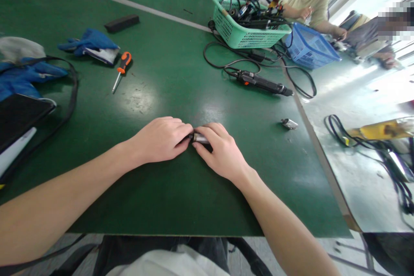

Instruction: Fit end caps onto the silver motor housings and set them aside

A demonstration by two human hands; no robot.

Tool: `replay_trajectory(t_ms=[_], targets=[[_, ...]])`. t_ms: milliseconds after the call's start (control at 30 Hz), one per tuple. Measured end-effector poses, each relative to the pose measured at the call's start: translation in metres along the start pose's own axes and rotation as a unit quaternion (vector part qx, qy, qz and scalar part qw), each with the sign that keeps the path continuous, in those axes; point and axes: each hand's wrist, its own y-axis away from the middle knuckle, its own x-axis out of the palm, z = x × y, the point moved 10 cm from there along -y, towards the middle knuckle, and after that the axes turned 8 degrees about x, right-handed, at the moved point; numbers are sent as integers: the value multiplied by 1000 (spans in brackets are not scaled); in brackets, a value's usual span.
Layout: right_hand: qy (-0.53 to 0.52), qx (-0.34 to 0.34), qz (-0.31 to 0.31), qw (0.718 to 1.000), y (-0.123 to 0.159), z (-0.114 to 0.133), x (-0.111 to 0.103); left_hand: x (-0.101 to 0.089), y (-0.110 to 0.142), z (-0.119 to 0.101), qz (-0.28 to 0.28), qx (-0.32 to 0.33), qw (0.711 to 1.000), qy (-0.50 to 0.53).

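Observation:
Close together over the green table, both hands meet at a small silvery metal cylinder (201, 138) with a dark end. My right hand (223, 151) is closed around the cylinder from the right. Its dark end sits at the fingertips of my left hand (163, 140), which is closed in a pinch; most of what lies inside those fingers is hidden. A similar small metal piece (289, 124) lies off to the right. Farther up the table are a black electric screwdriver (263, 84) with its cable and, to the left, an orange-and-black screwdriver (121, 69).
A green basket (247, 36) full of cables and tools stands at the back, beside a blue basket (310, 47). Blue gloves (92, 45), a black bar (122, 23) and a dark tablet-like object (24, 116) lie left. Two people sit at the far right.

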Motion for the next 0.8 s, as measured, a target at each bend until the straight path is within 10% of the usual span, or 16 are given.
replay_trajectory(t_ms=[800], targets=[[3, -3, 1, 1000, 0, -1, 2, 0, 1, 0, -1, 0, 1000, -6]])
